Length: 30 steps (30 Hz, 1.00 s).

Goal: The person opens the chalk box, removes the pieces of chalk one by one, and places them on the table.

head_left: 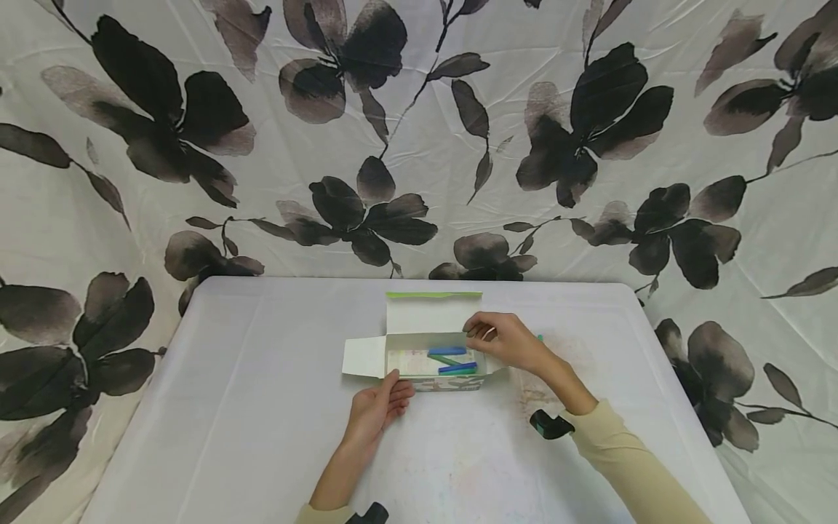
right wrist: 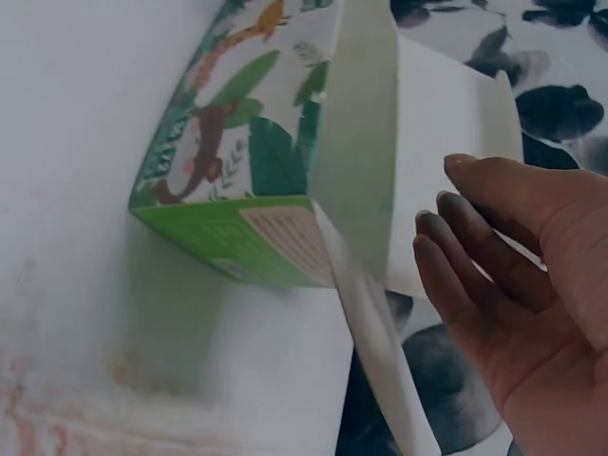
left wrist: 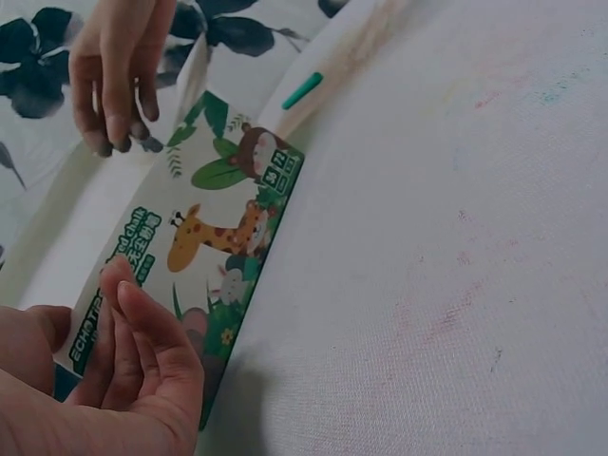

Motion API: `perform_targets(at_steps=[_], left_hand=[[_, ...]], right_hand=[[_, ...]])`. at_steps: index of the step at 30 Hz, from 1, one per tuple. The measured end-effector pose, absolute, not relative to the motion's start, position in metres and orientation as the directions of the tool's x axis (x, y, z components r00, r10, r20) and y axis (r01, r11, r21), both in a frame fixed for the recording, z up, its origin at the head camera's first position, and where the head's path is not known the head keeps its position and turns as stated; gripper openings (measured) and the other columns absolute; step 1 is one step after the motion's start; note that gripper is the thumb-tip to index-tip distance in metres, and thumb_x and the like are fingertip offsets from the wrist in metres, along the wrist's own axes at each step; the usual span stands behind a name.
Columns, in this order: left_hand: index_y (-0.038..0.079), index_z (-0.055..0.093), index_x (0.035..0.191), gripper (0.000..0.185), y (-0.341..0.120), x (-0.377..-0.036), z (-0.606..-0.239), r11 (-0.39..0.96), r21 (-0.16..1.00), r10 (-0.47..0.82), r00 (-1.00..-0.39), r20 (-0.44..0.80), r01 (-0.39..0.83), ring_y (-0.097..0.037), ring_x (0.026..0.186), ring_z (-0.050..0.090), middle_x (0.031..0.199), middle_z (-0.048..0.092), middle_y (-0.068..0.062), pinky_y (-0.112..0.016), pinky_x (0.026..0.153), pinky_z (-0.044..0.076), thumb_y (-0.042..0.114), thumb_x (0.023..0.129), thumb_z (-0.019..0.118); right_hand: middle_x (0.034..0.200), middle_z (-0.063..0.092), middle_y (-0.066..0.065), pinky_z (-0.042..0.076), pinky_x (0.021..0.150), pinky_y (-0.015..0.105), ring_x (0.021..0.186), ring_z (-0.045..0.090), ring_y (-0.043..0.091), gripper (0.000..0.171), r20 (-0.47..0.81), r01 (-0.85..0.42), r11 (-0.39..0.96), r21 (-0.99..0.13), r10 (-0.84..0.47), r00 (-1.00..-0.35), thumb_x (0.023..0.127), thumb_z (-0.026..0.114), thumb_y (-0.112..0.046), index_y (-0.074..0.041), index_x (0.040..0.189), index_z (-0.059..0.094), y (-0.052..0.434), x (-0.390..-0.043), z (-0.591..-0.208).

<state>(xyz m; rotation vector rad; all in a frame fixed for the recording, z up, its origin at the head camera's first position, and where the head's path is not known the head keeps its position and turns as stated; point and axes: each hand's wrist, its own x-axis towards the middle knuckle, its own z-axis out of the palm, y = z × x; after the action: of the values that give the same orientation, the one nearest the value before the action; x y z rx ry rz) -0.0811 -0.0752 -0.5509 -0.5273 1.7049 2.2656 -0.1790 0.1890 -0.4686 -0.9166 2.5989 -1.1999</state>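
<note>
A small cardboard box (head_left: pixel 440 383) printed with jungle animals lies open on the white table (head_left: pixel 262 407), its lid flap (head_left: pixel 432 314) standing up at the back. Inside lie blue sticks (head_left: pixel 448 351) and a green stick (head_left: pixel 449 360). My left hand (head_left: pixel 378 405) rests with straight fingers against the box's front wall (left wrist: pixel 223 237) near its left end. My right hand (head_left: pixel 503 338) hovers over the box's right end (right wrist: pixel 237 161), fingers loosely bent and holding nothing; its fingertips (right wrist: pixel 446 237) look smudged. One green stick (left wrist: pixel 302 90) lies on the table behind the box.
A cloth with dark flower prints (head_left: pixel 419 145) hangs behind and around the table. The table top carries faint coloured smudges (head_left: pixel 543 393) right of the box. A white side flap (head_left: pixel 363 356) sticks out from the box's left end.
</note>
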Motion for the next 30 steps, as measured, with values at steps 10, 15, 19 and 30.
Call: perform_targets(at_steps=[10, 15, 19, 30], left_hand=[[-0.013, 0.067, 0.115, 0.052, -0.072, -0.084, -0.553, -0.307, 0.858, 0.002, -0.902, -0.432, -0.412, -0.008, 0.078, 0.064, 0.097, 0.075, -0.010, -0.017, 0.066, 0.054, 0.038, 0.104, 0.063], [-0.013, 0.067, 0.115, 0.052, -0.071, -0.084, -0.551, -0.306, 0.857, 0.005, -0.901, -0.433, -0.414, -0.009, 0.079, 0.065, 0.097, 0.075, -0.009, -0.017, 0.066, 0.054, 0.037, 0.105, 0.062], [-0.014, 0.067, 0.115, 0.052, -0.071, -0.084, -0.549, -0.301, 0.861, 0.003, -0.903, -0.429, -0.410, -0.009, 0.079, 0.065, 0.097, 0.075, -0.010, -0.018, 0.066, 0.054, 0.037, 0.105, 0.061], [-0.015, 0.066, 0.117, 0.053, -0.070, -0.086, -0.549, -0.322, 0.856, -0.022, -0.901, -0.434, -0.404, -0.007, 0.077, 0.064, 0.099, 0.076, -0.011, -0.018, 0.066, 0.054, 0.036, 0.105, 0.062]], right_hand=[[0.101, 0.072, 0.017, 0.059, 0.081, 0.029, 0.089, 0.068, 0.019, 0.023, 0.032, -0.507, 0.498, -0.703, -0.690, -0.723, 0.093, 0.075, -0.001, 0.008, 0.112, 0.068, 0.174, -0.185, -0.489], [0.102, 0.072, 0.017, 0.059, 0.082, 0.031, 0.090, 0.069, 0.022, 0.020, -0.007, -0.546, 0.520, -0.657, -0.728, -0.685, 0.092, 0.074, 0.003, 0.008, 0.110, 0.069, 0.164, -0.187, -0.495], [0.102, 0.072, 0.014, 0.058, 0.081, 0.031, 0.089, 0.066, 0.020, 0.018, -0.055, -0.573, 0.555, -0.603, -0.746, -0.664, 0.091, 0.074, 0.004, 0.007, 0.109, 0.070, 0.157, -0.188, -0.497], [0.099, 0.073, 0.010, 0.057, 0.084, 0.037, 0.087, 0.065, 0.021, 0.016, -0.224, -0.593, 0.705, -0.390, -0.697, -0.681, 0.086, 0.079, 0.007, 0.002, 0.102, 0.075, 0.139, -0.189, -0.491]])
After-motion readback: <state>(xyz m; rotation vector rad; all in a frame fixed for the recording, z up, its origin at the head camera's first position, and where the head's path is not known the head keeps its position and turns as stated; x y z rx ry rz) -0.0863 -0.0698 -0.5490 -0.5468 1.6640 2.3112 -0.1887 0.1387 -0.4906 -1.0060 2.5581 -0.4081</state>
